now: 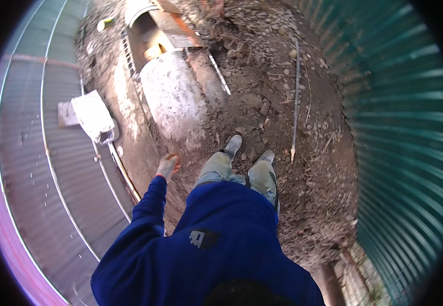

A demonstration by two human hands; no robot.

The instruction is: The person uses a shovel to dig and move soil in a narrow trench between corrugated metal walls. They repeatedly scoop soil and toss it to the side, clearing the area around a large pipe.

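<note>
My left hand (169, 166), in a pale work glove with an orange palm side, hangs beside my left leg over bare soil. Its fingers are loosely curled and apart, and nothing shows in them. My right hand is out of view. Ahead of my boots (233, 145) rises a dusty, pale grey rounded mound (173, 94). Just beyond it is an arched opening (147, 33) with a bright orange-yellow glow inside. A rusty sheet (178, 31) leans at the right of this opening.
A white sack (94, 116) lies at the left, by pipes (124, 172) along a grey corrugated wall (25, 153). A long thin rod (296, 97) rests on the stony soil at right. Green corrugated sheeting (400, 117) bounds the right side.
</note>
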